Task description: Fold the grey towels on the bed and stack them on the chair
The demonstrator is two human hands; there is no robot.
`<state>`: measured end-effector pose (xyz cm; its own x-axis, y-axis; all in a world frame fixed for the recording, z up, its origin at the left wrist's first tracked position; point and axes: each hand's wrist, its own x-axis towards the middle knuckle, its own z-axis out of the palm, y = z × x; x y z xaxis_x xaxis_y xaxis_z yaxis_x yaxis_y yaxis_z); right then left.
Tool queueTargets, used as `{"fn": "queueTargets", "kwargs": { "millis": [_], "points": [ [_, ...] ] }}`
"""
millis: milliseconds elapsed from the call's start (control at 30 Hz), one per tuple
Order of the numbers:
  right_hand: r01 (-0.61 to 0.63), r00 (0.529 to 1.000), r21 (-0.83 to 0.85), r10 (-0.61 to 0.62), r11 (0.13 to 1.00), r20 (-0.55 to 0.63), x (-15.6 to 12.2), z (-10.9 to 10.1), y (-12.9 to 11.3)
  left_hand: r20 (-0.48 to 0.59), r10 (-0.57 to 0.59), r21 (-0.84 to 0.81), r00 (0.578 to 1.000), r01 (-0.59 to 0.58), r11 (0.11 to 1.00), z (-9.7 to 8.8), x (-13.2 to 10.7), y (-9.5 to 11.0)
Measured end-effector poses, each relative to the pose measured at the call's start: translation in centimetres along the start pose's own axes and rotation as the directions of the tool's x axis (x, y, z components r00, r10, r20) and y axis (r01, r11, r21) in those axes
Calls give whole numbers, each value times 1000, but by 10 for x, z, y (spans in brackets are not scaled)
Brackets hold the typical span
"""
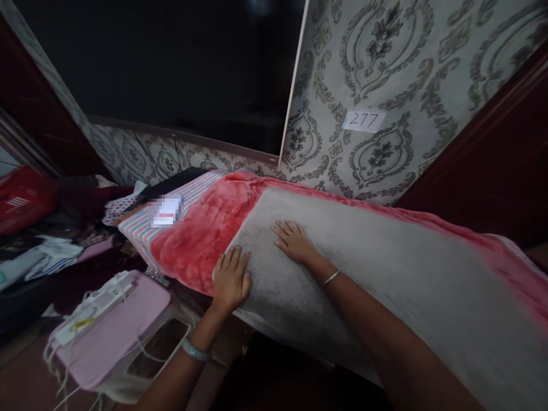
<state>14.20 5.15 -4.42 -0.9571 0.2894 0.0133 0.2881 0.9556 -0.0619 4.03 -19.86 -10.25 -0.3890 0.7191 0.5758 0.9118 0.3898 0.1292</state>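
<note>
A long grey fabric piece (pixel 385 251) lies spread over a red plush blanket (pixel 201 222) on a raised surface. My left hand (pixel 232 278) rests at the grey fabric's left front corner, palm down and fingers extended. Farther in, my right hand (pixel 295 241) lies flat on the grey fabric with its fingers spread. Neither hand grips anything. Beneath the red blanket, a striped cloth (pixel 143 233) shows at the left end, with a blurred white item (pixel 166 211) on it.
A pink-topped stool (pixel 141 302) at lower left carries a white power strip (pixel 96 311) and loose cables. Piled clothes (pixel 55 257) and a red bag (pixel 25 197) lie far left. Behind are a large dark screen (pixel 180 68) and patterned wall with a "277" label (pixel 363 120).
</note>
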Motion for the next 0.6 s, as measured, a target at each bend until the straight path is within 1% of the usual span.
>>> {"fn": "queueTargets", "kwargs": {
  "millis": [67, 100, 133, 200, 267, 300, 367, 433, 600],
  "points": [
    [-48, 999, -5, 48, 999, 4, 5, -6, -5, -14, 14, 4, 1000, -14, 1000, 0, 0, 0],
    [-47, 999, -4, 47, 999, -7, 5, -8, -11, -29, 21, 5, 999, -21, 1000, 0, 0, 0],
    [-21, 999, 0, 21, 1000, -25, 4, -10, -19, -49, 25, 3, 998, -25, 1000, 1, -1, 0],
    [112, 992, 11, -111, 994, -56, 0, -10, -38, -99, 19, -10, 995, -20, 1000, 2, -3, 0],
    [277, 961, 34, -275, 960, -39, -4, -6, -56, -159, 7, -38, 987, -13, 999, 3, -5, 0],
    [333, 943, 50, -332, 942, -22, -5, -3, -63, -187, 7, -50, 982, -17, 999, 4, -6, 0],
    [384, 923, 74, -385, 921, 2, -3, 3, -69, -232, 24, -57, 973, -39, 998, 4, -7, 0],
    [369, 929, 83, -371, 926, 1, 6, 7, -65, -262, 58, -42, 963, -71, 997, 4, -6, 0],
    [236, 972, 89, -236, 968, -5, 43, 1, -44, -292, 101, -10, 951, -108, 994, 2, -4, 0]
  ]
}}
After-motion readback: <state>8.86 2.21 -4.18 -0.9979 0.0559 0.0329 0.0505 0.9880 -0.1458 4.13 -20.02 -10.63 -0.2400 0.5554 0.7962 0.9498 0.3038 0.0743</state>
